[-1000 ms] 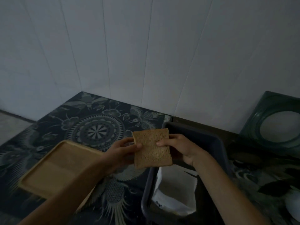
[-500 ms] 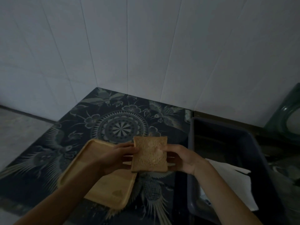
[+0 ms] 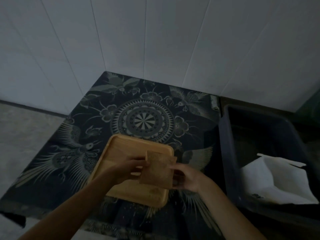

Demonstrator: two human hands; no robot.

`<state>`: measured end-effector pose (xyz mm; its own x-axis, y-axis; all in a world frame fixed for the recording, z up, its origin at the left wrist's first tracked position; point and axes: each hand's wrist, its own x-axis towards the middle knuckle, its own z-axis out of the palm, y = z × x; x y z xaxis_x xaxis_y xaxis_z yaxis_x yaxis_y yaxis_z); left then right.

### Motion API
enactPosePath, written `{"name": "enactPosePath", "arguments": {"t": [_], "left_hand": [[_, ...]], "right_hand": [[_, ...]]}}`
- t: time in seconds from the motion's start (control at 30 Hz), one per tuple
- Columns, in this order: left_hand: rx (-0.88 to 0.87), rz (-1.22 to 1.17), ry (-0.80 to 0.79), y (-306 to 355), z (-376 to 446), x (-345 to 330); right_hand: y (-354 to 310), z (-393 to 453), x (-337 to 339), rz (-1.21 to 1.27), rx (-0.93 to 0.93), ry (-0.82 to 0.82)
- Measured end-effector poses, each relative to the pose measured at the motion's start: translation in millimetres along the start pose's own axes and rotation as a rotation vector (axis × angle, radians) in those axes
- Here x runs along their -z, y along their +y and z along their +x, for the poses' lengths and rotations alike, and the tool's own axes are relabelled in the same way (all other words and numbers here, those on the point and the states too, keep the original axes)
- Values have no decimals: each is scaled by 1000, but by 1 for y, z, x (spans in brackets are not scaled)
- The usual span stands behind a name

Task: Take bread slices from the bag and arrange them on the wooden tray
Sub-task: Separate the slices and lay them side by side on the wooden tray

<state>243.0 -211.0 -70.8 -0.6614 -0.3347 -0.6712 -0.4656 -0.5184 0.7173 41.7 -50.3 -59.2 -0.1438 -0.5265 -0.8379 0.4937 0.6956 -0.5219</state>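
Brown bread slice (image 3: 158, 169): we grip it by both side edges, left hand (image 3: 129, 170) and right hand (image 3: 186, 178) closed on it, over the tray's (image 3: 121, 151) right half. White bag (image 3: 275, 181) lies in the right bin (image 3: 228, 148); no legible writing.

The bread slice (image 3: 158, 170) hides part of the wooden tray (image 3: 124, 148).

One wooden tray (image 3: 131, 153) lies on one dark patterned cloth (image 3: 142, 118). One bread slice (image 3: 158, 168) is over the tray's right part, with two hands on it: one left hand (image 3: 128, 170) and one right hand (image 3: 188, 178). To the right of the tray stands one dark bin (image 3: 230, 153), and one white bag (image 3: 277, 179) lies inside it.
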Motion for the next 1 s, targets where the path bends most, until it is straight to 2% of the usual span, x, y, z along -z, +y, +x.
{"name": "enactPosePath", "arguments": {"t": [0.3, 0.57, 0.67, 0.83, 1.0], "left_hand": [[37, 79, 6, -40, 20, 11], [31, 116, 5, -53, 26, 13], [4, 139, 61, -54, 24, 6], [-123, 337, 272, -58, 23, -11], [-109, 436, 307, -63, 12, -19]], "right_hand": [[44, 31, -16, 52, -114, 120], [55, 35, -21, 60, -21, 208], [56, 28, -21, 22, 49, 246], [60, 19, -21, 3, 99, 237], [60, 17, -19, 25, 116, 213]]}}
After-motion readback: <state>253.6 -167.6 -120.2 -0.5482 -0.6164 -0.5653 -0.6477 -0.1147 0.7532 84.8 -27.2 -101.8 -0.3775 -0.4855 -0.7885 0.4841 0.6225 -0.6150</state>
